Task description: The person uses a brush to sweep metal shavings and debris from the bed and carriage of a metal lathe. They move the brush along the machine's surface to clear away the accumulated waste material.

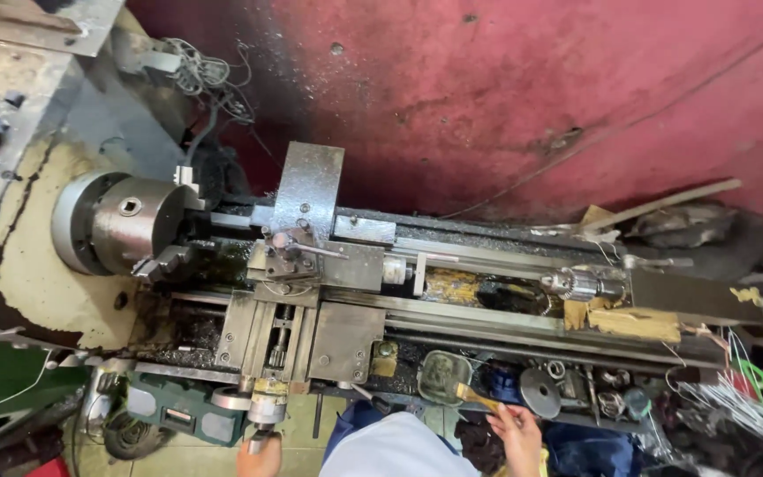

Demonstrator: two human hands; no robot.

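I look down on a metal lathe. Its chuck (130, 221) is at the left and its carriage with the tool post (298, 256) sits mid-bed. My left hand (260, 455) is at the bottom edge, closed on the cross-slide handwheel (267, 411) in front of the carriage. My right hand (516, 437) holds a small paintbrush with a wooden handle (477, 397), its bristles pointing toward a small metal tin (443, 375) on the lathe's front tray.
The tailstock with a drill chuck (580, 284) stands at the right of the bed. A red wall (505, 88) rises behind. Round metal parts (540, 391), wires and loose tools crowd the tray at right. A green motor box (174, 406) hangs lower left.
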